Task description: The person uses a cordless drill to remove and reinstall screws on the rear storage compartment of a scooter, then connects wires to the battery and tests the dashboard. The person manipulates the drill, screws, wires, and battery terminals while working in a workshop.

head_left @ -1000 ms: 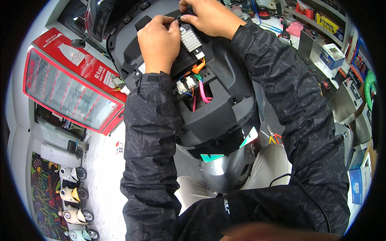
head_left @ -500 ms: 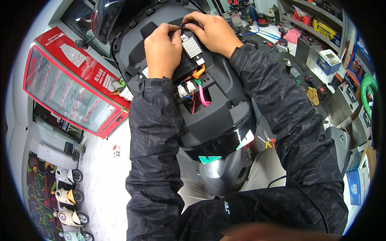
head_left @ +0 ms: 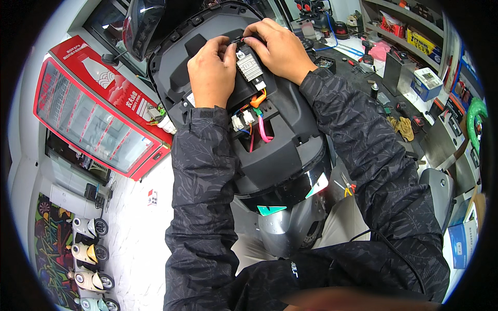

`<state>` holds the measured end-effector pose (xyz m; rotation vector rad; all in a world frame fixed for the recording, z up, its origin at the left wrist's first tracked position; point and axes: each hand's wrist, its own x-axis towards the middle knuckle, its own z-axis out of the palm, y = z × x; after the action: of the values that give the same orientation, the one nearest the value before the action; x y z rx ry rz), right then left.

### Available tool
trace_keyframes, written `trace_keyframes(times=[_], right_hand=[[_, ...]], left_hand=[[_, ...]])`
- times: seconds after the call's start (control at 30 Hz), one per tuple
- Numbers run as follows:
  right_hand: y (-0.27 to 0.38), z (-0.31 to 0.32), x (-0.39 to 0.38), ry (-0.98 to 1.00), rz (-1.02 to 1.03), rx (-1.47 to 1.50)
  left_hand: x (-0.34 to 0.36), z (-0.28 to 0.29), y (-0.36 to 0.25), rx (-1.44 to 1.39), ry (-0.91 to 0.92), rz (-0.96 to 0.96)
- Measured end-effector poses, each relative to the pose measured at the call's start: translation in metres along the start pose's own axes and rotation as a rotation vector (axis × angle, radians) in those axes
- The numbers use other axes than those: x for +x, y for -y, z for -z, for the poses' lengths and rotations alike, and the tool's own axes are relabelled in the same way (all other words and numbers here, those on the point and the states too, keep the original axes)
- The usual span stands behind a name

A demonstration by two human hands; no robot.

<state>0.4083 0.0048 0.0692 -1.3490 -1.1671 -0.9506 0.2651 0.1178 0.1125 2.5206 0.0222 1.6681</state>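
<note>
My left hand and my right hand meet at the top of the dark plastic scooter body, fingertips pinched around something small and dark that is too small to name. Just below my fingers lies a silver finned module with a white plug and orange wiring. Further down, white connectors, a green connector and pink cables lie in and around an opening in the black panel. Orange-handled pliers are at the lower right of the scooter body.
A red glass-door fridge stands to the left, with several small scooters below it. On the right are a cluttered workbench with a drill, gloves and boxes, shelves, metal cases and a green hose.
Both hands and the scooter body appear slightly lower in the view. My fingers have shifted a little but stay pinched at the same spot above the silver module.
</note>
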Motion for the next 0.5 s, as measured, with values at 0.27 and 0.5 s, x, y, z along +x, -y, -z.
trace_keyframes(times=[0.27, 0.5], right_hand=[[0.0028, -0.0018, 0.0018, -0.049, 0.005, 0.016], [0.0022, -0.0032, 0.0081, -0.071, 0.096, -0.077]], left_hand=[[0.0034, -0.0097, 0.0019, 0.041, -0.024, -0.051], [0.0085, -0.0090, 0.0043, 0.088, -0.012, -0.097]])
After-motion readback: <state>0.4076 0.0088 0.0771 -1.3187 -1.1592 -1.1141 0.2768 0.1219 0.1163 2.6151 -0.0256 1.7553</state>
